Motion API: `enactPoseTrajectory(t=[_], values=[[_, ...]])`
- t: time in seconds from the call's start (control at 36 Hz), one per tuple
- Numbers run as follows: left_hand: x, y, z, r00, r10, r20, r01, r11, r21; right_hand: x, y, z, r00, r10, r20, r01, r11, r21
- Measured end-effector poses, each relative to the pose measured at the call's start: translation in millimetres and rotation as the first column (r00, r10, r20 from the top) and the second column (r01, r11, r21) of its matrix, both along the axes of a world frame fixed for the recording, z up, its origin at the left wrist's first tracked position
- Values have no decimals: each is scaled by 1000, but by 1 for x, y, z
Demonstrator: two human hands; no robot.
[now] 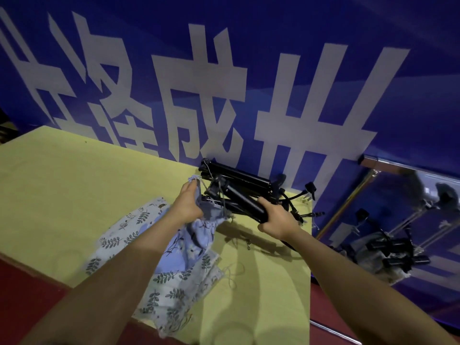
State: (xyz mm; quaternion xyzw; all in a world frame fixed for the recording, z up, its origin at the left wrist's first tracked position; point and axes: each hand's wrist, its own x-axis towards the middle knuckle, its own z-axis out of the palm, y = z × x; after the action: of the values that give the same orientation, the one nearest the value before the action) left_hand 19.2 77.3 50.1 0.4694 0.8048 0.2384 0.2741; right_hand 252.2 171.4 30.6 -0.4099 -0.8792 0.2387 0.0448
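A blue pouch (209, 216) is gripped at its gathered mouth by the left hand (186, 205). A folded black tripod (239, 192) is clasped by the right hand (276, 224) just above the surface (74, 175), its end at the opening between the hands. The mouth is best held wide, so nothing is snagged on the cloth.

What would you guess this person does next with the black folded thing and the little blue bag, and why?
Probably slide the black folded stand into the blue drawstring bag. The right hand grips one tube of the stand, whose far end points at the bag. The left hand pinches the bag near its gathered mouth, right beside that end. I cannot tell whether the tip is already inside.
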Motion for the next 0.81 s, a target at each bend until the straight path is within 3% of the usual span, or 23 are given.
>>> enactPoseTrajectory(t=[0.14,0.31,0.53,0.64,0.81], values=[[1,-2,15,984,-157,-84,148,984,-98,-4,-3,0,974,83,212,-109,988,113],[13,-2,16,928,-336,-163,304,933,-195,-30,-4,7,930,141,340,-241,931,274],[17,0,25,901,-374,-220,348,925,-152,-68,-4,28,867,199,456,-435,749,500],[12,-4,19,879,-356,-318,309,932,-190,-79,-1,45,861,222,457,-490,599,633],[-1,-8,16,859,-291,-422,251,956,-148,-81,1,56,873,136,469,-449,602,661]])
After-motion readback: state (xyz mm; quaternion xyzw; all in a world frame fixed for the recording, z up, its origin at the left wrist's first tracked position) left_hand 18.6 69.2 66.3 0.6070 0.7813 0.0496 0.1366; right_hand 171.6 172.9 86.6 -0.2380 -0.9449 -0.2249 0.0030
